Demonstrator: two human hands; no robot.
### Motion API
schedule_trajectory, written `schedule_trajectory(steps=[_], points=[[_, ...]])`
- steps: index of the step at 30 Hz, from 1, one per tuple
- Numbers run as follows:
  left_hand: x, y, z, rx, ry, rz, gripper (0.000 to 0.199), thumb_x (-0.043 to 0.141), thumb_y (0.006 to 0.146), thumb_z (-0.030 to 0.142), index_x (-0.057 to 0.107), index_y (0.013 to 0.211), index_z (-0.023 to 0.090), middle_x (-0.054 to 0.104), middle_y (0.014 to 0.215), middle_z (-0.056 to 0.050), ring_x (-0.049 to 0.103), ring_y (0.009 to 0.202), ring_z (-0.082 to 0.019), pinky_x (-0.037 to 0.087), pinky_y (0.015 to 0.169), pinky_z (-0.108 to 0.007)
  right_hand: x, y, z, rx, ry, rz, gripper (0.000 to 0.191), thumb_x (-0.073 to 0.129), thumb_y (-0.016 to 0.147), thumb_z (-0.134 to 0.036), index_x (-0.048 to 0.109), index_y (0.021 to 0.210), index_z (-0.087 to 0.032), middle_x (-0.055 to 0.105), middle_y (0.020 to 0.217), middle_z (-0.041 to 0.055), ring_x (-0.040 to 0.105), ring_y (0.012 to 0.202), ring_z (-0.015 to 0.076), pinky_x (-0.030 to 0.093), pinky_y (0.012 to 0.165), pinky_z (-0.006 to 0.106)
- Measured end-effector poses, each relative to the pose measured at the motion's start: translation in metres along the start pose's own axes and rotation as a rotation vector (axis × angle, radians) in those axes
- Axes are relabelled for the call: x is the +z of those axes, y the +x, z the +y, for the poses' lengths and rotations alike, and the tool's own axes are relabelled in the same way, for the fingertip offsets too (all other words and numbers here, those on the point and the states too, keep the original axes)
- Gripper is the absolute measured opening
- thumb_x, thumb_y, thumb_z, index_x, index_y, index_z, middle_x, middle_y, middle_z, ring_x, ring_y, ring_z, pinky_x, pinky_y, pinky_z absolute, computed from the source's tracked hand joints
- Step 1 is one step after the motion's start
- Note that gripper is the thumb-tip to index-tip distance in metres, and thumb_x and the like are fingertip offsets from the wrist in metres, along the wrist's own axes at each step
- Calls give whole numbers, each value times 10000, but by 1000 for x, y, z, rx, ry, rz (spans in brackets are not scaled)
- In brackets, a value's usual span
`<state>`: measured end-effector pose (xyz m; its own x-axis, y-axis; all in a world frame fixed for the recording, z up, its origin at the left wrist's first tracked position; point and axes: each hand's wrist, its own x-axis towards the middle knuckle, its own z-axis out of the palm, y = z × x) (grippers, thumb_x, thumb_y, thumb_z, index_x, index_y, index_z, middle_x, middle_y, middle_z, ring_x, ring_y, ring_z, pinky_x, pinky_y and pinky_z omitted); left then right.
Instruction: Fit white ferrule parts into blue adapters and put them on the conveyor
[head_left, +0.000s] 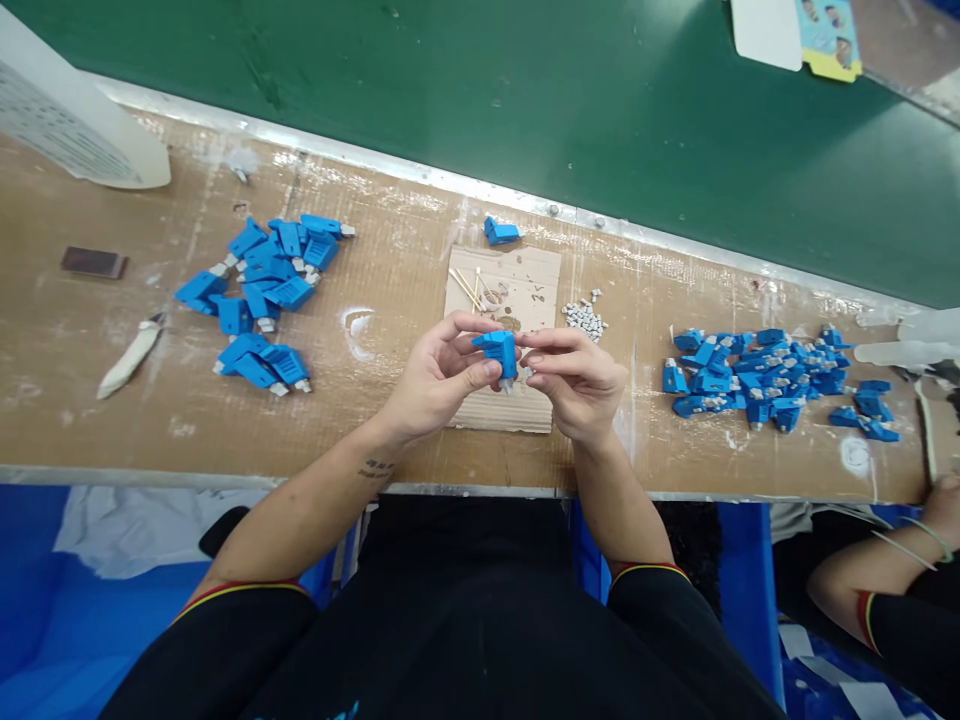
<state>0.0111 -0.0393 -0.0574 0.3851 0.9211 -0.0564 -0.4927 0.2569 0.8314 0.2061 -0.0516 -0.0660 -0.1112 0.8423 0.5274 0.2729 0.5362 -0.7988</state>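
Note:
My left hand (450, 372) is closed around a blue plastic part (498, 346) that has a small grey tip at its lower end. Close beside it, my right hand (576, 378) has thumb and fingers pinched together on a small whitish-grey piece (528, 373), partly hidden by the fingertips. Both hands are above a piece of cardboard (504, 412), on which cotton swabs (469, 290) lie near dark stains. A little pile of small grey pieces (586, 315) is just past my right hand. Another blue part (501, 231) lies behind the cardboard.
Blue parts with grey ends form a group on the left (266, 270) and a heap on the right (772, 370). A knife with a wrapped handle (129, 358) and a dark block (93, 262) lie far left. Another person's arm (862, 590) is at the right edge.

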Motion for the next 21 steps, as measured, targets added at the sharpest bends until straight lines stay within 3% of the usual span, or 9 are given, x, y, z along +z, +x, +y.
schedule_trajectory(steps=[4,8,15,21], points=[[-10,3,12,121,114,237,468,969,727,428,651,1023,252,758,908,-24,732,822,-185,585,686,-284,-17,7,8,-9,-297,-16,66,780,964,-366,837,947,-338,795,1046,43,754,962,232,655,797,444],[-24,6,23,180,166,436,395,924,755,337,633,1020,300,756,978,-20,718,897,-207,574,697,-317,-29,12,16,-49,-532,-105,96,767,974,-294,838,924,-334,792,1007,38,698,958,230,605,789,432],[-30,5,20,176,115,371,332,875,815,272,638,1044,314,738,974,-5,731,992,-218,548,688,-324,-26,13,23,-29,-567,-214,141,751,981,-255,846,972,-359,761,1016,35,630,969,237,561,814,437],[-26,5,23,155,163,401,326,861,807,287,636,1041,305,744,966,-18,735,1009,-246,542,665,-336,-25,20,29,3,-561,-243,97,760,981,-311,845,954,-349,762,1012,37,640,973,239,554,799,430]])
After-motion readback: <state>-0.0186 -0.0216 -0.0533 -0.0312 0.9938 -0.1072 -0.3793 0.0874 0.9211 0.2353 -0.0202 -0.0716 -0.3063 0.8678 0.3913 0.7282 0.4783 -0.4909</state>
